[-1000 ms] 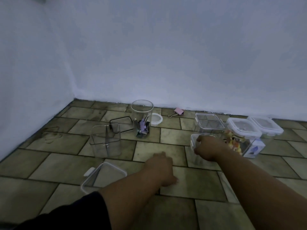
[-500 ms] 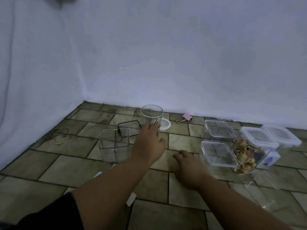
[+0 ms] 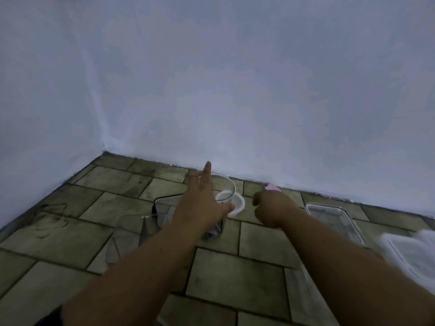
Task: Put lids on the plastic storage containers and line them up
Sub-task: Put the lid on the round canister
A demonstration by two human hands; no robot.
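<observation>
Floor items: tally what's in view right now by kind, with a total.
Open clear containers: 3 (round jar, square tub, black-rimmed tub)
Lidded containers: 2 (clear-lidded, white-lidded, blurred)
Loose round white lid: 1
Pink clip: 1
Total: 7

Pale bluish-white walls (image 3: 235,90) meet in corner at left; worn olive-brown floor tiles (image 3: 235,271), dim light.

Bare room corner, likely domestic: plain whitewashed walls (image 3: 235,90) meeting at 11 o'clock, worn greenish tiled floor (image 3: 235,274), unfurnished.
</observation>
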